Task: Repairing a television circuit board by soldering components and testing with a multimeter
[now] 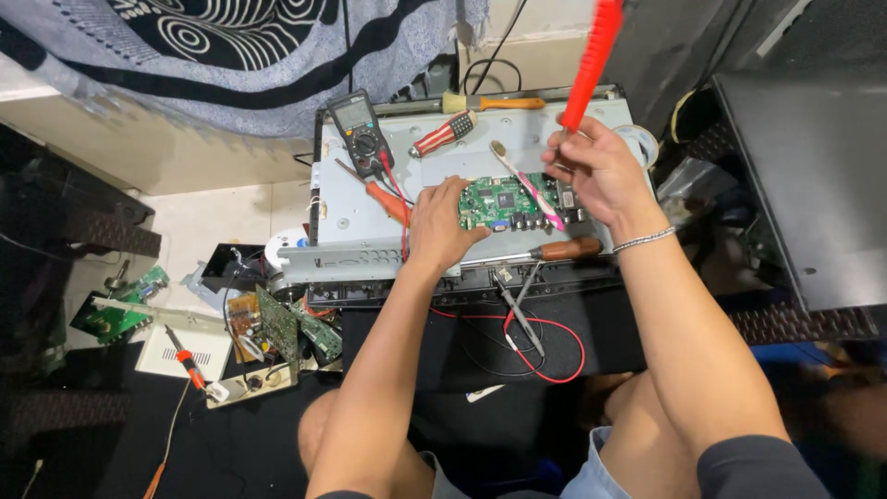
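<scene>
A green circuit board (pixel 504 202) lies on the grey metal back panel (pixel 360 217) of a flat screen. My left hand (pixel 442 225) rests flat on the board's left edge, holding it down. My right hand (pixel 598 169) is raised above the board's right end and grips a long red tool handle (pixel 591 57) that points up and away. A pink-handled toothbrush (pixel 531 189) lies across the board.
A black multimeter (pixel 358 132) with red and black probe leads (pixel 540 344), several screwdrivers (pixel 564 249), and a paintbrush (pixel 490 103) lie on and around the panel. Loose circuit boards (pixel 294 325) sit on the floor at left. A black cabinet (pixel 804 176) stands at right.
</scene>
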